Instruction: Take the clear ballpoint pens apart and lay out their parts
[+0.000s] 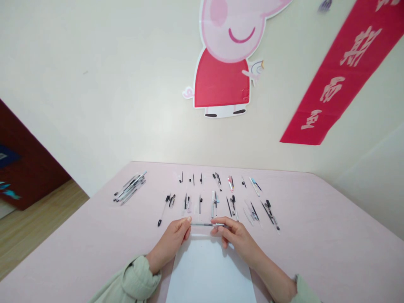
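A slim clear pen (202, 224) with a dark core lies level between my two hands, above the top edge of a white sheet of paper (211, 269). My left hand (176, 233) pinches its left end between thumb and fingers. Around its right end the fingers of my right hand (232, 233) are closed, and part of the pen is hidden there. Just beyond my hands, pen parts lie in two rows, among them a refill with a cap (200, 204) and a clear barrel beside a dark refill (214, 204).
A pile of pens (131, 188) lies at the table's left. Several sets of pen parts, such as a black-capped pen group (270, 214), reach to the right. The pink table (309, 235) meets a wall with a cartoon pig cutout (222, 80) and a red banner (334, 84).
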Demonstrator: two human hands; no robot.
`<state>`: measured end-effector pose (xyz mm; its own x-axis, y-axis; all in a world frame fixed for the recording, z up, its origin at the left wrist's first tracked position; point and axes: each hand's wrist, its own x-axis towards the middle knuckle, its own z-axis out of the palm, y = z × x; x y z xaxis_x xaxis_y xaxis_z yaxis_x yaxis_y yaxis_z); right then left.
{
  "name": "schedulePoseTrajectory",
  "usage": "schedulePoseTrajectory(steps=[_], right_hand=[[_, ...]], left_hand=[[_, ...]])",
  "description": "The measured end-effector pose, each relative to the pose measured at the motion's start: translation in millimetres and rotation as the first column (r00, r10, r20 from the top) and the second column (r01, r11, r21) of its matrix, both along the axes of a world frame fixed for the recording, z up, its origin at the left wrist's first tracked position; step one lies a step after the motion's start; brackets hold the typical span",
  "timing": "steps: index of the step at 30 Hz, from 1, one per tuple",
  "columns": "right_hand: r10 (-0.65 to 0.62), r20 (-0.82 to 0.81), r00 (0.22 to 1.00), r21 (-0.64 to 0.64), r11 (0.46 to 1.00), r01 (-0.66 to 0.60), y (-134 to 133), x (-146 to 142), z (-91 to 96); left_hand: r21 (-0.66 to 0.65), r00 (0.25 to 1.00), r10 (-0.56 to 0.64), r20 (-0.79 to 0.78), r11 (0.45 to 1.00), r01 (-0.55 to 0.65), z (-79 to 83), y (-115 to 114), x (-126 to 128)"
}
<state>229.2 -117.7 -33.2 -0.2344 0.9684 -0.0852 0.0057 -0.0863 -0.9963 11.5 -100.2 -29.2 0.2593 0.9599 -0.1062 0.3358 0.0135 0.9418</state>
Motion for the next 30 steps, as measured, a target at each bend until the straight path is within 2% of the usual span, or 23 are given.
schedulePoseTrajectory(steps=[4, 7, 14, 23, 30], right_hand=[[0.002, 0.019, 1.000, 0.046, 0.999, -0.003, 0, 0, -3.9], [-0.001, 0.014, 1.000, 0.014, 1.000, 0.001, 1, 1, -4.9], [0.018, -0.073, 0.997, -0.060, 0.998, -0.023, 3, 1, -5.4], [0.056, -0.066, 0.996, -0.106, 0.992, -0.063, 3, 3, -9.3], [0.067, -0.037, 0.997, -0.042, 0.997, -0.068, 2, 4, -2.9]], left_hand=[[-0.031, 1.000, 0.015, 0.017, 0.999, -0.015, -3.1, 1, 0], [-0.038, 0.999, 0.022, 0.047, 0.999, -0.020, -0.9, -2, 1], [0.086, 0.998, -0.046, 0.039, 0.995, 0.043, 8.6, -7, 2], [0.053, 0.994, -0.090, 0.061, 0.995, 0.086, -0.8, -2, 0], [-0.027, 0.993, -0.074, 0.088, 0.997, 0.077, 5.2, -3, -1]])
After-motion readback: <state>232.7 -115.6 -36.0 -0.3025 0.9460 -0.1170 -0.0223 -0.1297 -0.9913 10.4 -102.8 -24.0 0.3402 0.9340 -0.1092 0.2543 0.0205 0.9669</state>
